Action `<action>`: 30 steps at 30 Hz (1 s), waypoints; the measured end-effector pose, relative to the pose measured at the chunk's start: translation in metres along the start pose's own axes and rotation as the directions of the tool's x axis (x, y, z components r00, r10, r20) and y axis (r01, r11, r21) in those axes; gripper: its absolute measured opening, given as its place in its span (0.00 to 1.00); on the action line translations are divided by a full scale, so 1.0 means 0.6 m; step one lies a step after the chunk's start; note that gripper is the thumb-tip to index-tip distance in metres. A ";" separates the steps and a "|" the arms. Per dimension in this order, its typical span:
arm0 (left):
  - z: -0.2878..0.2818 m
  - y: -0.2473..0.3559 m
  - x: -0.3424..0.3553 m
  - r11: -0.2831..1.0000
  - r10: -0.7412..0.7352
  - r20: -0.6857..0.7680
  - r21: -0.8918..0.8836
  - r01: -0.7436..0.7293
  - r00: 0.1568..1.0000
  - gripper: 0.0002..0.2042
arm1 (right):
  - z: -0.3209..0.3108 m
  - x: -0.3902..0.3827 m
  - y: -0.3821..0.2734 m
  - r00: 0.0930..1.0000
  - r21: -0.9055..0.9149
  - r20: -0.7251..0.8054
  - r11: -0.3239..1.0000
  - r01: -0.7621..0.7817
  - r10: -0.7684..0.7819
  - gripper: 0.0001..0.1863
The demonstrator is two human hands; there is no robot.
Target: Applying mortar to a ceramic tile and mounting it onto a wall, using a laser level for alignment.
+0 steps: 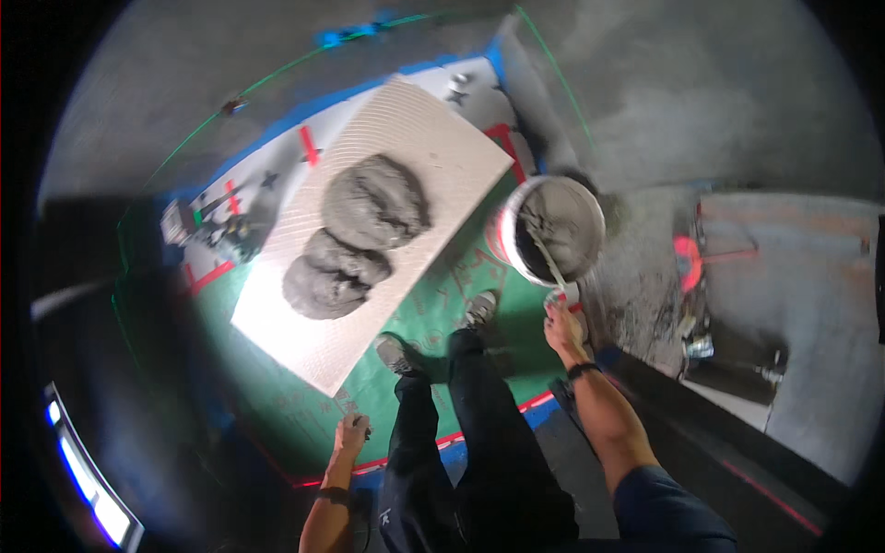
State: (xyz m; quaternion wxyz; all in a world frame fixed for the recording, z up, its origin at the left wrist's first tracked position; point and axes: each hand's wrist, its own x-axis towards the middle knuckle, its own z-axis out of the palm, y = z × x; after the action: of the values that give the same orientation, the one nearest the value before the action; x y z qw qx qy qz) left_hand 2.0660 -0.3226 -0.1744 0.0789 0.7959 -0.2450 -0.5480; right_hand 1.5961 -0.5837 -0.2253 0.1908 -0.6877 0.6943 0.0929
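Observation:
My right hand (562, 324) is closed on the handle of a trowel (548, 255), whose far part rests inside a white bucket (501, 230) of wet grey mortar (562, 212) at the right. My left hand (350, 429) is low at center-left, closed around a small dark item I cannot make out, below the near corner of a large beige tile (452, 138). The tile lies tilted diagonally, with ridged lines across its surface and two grey mortar mounds (373, 198) on it.
Green sheeting (442, 304) with red and blue tape lies under the tile and my feet. Assorted tools and items (230, 240) sit at the left. A red tool (687, 258) and debris lie right of the bucket. A bright lamp (88, 461) glows at the lower left.

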 end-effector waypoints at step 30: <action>0.265 0.702 0.166 0.809 0.050 0.481 0.494 -0.317 0.875 0.07 | -0.120 -0.139 0.237 0.763 0.863 0.489 -0.362 -0.352 0.423 0.30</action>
State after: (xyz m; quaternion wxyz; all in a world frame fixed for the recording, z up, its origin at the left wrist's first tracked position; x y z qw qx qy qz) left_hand 1.8215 -0.7128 -0.1532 -0.1613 0.6080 -0.4835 -0.6087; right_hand 1.4435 -0.5298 -0.1458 0.5753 -0.0087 0.7023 -0.4192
